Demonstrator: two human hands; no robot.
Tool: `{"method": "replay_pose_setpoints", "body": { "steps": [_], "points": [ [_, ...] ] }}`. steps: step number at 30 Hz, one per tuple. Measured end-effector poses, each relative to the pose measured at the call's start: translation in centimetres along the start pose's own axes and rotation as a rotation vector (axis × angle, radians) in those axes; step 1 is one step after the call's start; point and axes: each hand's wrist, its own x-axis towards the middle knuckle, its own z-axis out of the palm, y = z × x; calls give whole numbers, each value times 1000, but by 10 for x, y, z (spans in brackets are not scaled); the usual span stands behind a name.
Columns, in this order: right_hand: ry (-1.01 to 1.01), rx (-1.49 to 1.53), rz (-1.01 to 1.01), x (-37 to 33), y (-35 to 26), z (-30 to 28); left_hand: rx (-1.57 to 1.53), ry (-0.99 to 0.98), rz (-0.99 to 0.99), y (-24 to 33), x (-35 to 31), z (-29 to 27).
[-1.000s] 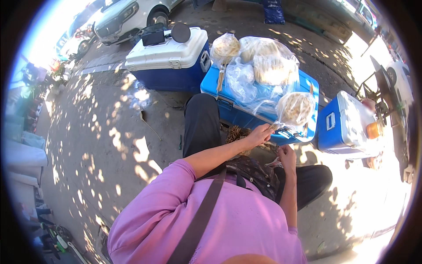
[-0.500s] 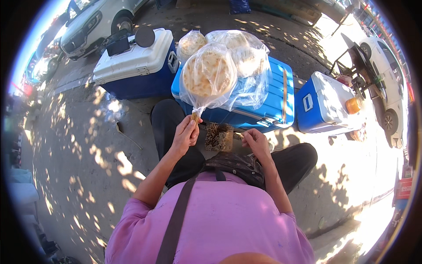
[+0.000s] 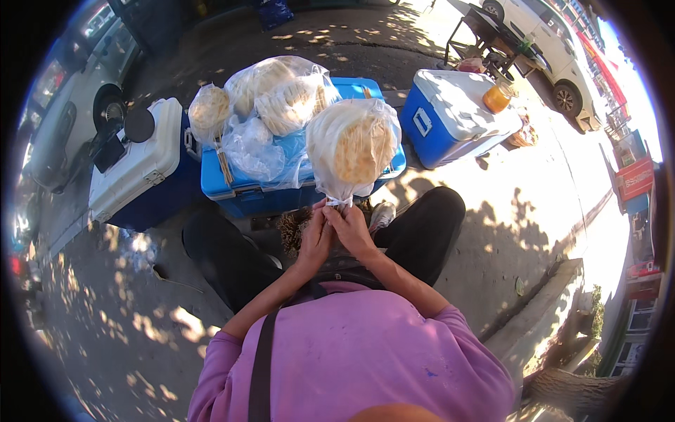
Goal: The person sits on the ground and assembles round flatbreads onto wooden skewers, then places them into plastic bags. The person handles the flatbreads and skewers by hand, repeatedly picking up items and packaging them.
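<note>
A clear plastic bag of round flatbreads (image 3: 360,149) stands upright in front of me, its neck gathered at the bottom. My left hand (image 3: 316,238) and my right hand (image 3: 351,231) meet side by side at that neck, both closed on it. A white tie or twist of plastic shows just above my fingertips. Behind it, more clear bags of flatbread (image 3: 281,98) sit on the lid of a blue cooler (image 3: 239,204). Between my knees, partly hidden by my left hand, is a bundle of thin brown sticks (image 3: 292,232).
A white-lidded cooler (image 3: 133,172) with a dark round object on it stands at left. Another blue-and-white cooler (image 3: 450,116) at right carries an orange jar (image 3: 497,97). Parked cars (image 3: 63,130) flank the pavement. A stone kerb (image 3: 541,323) lies at lower right.
My right hand has come over to join my left at the bag's neck. The bag now sits right of the other bags in view. My head view has turned rightward.
</note>
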Motion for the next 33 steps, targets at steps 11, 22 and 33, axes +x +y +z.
{"method": "replay_pose_setpoints", "body": {
  "steps": [11,22,33],
  "points": [
    [257,400,194,72,-22,-163,-89,-433,-327,-25,-9,-5],
    [550,50,257,184,71,-403,-281,-585,-693,-55,-10,6],
    [723,129,156,263,145,-504,-189,-610,-717,-87,-25,23]
  ]
}}
